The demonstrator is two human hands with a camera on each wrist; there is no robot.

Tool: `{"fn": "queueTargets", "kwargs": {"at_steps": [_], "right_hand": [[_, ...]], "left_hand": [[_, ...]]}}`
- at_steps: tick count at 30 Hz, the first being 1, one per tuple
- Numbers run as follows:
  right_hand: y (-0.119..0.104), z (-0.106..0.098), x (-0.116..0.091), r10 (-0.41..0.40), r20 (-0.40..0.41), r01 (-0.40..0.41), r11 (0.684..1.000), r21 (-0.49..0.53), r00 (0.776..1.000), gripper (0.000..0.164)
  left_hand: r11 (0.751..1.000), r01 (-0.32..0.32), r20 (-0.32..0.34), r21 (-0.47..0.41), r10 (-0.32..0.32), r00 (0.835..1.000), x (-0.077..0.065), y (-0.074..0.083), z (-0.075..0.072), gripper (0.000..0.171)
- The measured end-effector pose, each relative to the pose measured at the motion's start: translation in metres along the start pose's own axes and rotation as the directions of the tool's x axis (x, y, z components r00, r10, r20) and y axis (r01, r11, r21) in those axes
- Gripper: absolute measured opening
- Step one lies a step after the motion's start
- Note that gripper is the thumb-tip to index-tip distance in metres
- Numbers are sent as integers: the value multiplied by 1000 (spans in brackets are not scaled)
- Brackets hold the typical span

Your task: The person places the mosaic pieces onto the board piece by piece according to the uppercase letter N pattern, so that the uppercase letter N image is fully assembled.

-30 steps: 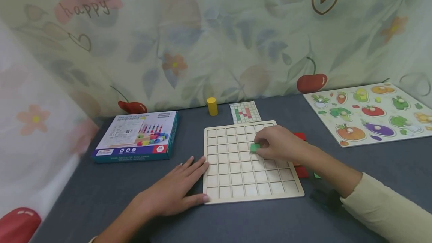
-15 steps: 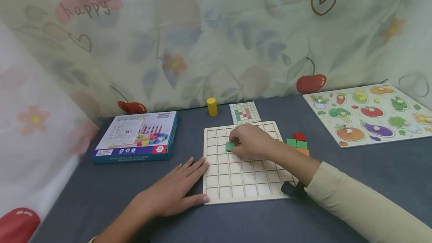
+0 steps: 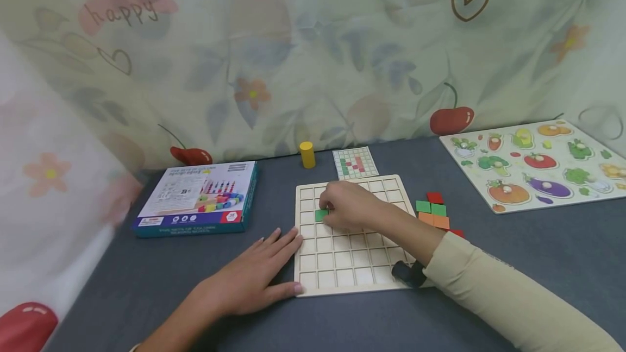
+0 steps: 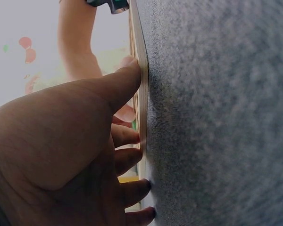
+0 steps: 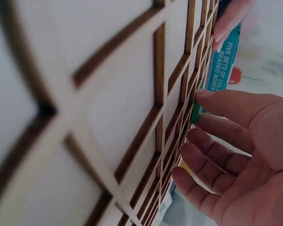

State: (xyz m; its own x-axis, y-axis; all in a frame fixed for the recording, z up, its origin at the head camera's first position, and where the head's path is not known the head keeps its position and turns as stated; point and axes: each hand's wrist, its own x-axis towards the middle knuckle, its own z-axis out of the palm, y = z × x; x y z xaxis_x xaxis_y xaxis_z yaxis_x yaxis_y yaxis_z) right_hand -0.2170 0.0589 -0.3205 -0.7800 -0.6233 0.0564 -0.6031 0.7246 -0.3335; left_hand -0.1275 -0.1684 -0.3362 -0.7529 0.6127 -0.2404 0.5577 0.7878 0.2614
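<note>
A pale wooden grid board point(image 3: 342, 259) lies on the dark tablecloth in the head view. My right hand point(image 3: 349, 205) is over its upper left part and pinches a small green square tile point(image 3: 320, 215) close over a cell there. In the right wrist view, thumb and forefinger meet at the green tile point(image 5: 195, 111), while the other fingers stay bent and apart from it. My left hand point(image 3: 249, 276) rests at the board's left edge, its fingers stretched out and the thumb at the near left corner. The left wrist view has the left hand point(image 4: 70, 136) touching the board's side.
Right of the board lie several loose tiles: green tiles point(image 3: 430, 208), orange tiles point(image 3: 433, 220) and red tiles point(image 3: 434, 198). Behind it are a patterned grid card point(image 3: 355, 163) and a yellow cylinder point(image 3: 307, 155). A box point(image 3: 195, 197) sits left, a vegetable puzzle board point(image 3: 538, 167) right.
My right hand has moved left across the board with the green tile, from the right of its middle toward the left columns. The loose tiles at right are less covered. The left hand stays put.
</note>
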Motion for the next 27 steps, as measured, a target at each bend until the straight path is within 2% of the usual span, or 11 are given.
{"fn": "queueTargets", "kwargs": {"at_steps": [7,10,14,17,23,27], "right_hand": [[0,3,-1,-19,-11,19,1000,-25,1000,10],[-5,4,-8,-21,29,24,994,-102,999,6],[-14,6,-23,-31,78,50,969,-243,996,24],[-19,6,-36,-46,84,68,958,-279,995,30],[-20,4,-64,-93,101,116,960,-253,991,34],[-11,-3,-86,-109,60,118,976,-181,992,25]], "left_hand": [[1000,-1,-1,4,1,1000,0,0,0,80],[1000,2,1,7,-2,1000,0,1,1,80],[1000,8,2,7,-8,1000,0,2,2,81],[1000,10,-1,9,-10,1000,-1,2,2,81],[1000,3,-7,5,-3,1000,-1,2,1,80],[1000,-10,-16,9,11,1000,-1,1,0,79]]}}
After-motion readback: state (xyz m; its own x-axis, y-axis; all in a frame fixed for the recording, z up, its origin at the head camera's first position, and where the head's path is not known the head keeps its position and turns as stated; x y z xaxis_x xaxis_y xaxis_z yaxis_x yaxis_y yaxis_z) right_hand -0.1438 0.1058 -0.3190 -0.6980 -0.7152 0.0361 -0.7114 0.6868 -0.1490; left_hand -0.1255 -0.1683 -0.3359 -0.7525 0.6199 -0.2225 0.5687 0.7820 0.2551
